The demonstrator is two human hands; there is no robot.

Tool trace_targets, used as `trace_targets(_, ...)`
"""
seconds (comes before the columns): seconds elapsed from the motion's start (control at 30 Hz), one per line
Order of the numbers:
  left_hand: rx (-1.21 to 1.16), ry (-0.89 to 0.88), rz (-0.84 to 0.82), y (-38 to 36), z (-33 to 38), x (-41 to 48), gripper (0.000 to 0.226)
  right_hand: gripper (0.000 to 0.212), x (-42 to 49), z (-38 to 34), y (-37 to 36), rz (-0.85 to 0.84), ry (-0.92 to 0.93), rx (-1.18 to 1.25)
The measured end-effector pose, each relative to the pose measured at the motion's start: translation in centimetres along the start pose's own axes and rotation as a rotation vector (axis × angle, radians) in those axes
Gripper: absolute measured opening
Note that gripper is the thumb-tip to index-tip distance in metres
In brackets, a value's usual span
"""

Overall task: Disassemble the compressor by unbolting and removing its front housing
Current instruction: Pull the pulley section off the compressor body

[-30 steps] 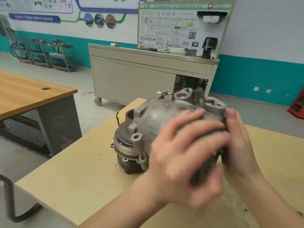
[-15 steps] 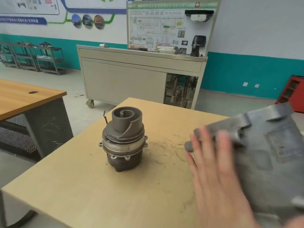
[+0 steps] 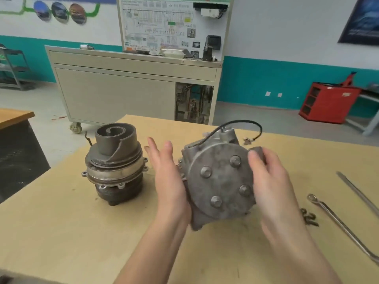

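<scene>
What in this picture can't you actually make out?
Head view:
- Inside of the housing: it faces away, so only its closed end shows.
- Its side edges: covered by the left hand and right hand; the right's grip is blurred.
- The wrench: cut off by the right edge.
- The bolts: too small to count.
- Text on the wall board: too small.

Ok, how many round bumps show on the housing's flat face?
4 round bumps on the housing face: upper right, upper left, lower right, lower left. The right hand may hide others.
</scene>
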State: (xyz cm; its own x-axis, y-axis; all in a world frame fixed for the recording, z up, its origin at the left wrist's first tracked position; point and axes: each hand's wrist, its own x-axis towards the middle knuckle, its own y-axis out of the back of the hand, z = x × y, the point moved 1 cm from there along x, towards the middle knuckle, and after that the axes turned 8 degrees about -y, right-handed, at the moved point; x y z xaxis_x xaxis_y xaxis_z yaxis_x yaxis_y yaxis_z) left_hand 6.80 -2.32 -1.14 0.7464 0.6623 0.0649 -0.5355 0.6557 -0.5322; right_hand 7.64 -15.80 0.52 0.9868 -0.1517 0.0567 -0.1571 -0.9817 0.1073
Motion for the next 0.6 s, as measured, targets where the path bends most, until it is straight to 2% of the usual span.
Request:
trace_targets(0.1,-0.227,0.142,-0.010,0.2,0.8,0.1,0.049,0.024,0.9,-0.9,0.5,-0.083,0.020,-0.266)
trace_targets(0.23,-0.311,0.206,-0.128,-0.2,2.3,1.3,0.059,0.031,2.1,-2.5,1.5,-0.162,0.022,-0.322)
trace_targets(0.33,-0.131,0.229,-0.234,-0.9,3.6,2.1,0.069,0.039,2.5,-3.7,2.0,-0.271,-0.052,-0.125)
trace_targets(0.43,-0.050,0.318,-0.253,-2.2,4.8,2.9,0.065,0.036,3.1,-4.6,2.6,-0.395,-0.219,-0.035)
trace_targets(0.5,0.050,0.383,-0.278,-3.0,5.2,3.0,0.044,0.035,3.5,-4.5,2.8,-0.445,-0.370,-0.045)
trace_targets(0.53,0.112,0.411,-0.309,-3.3,5.2,2.9,0.014,0.035,3.4,-4.4,2.8,-0.458,-0.440,-0.053)
trace_targets(0.57,0.157,0.438,-0.327,-3.3,4.9,2.9,0.008,0.037,3.4,-4.2,2.7,-0.458,-0.494,-0.065)
trace_targets(0.6,0.206,0.465,-0.329,-3.2,4.4,3.1,0.022,0.040,3.4,-4.0,2.7,-0.458,-0.537,-0.068)
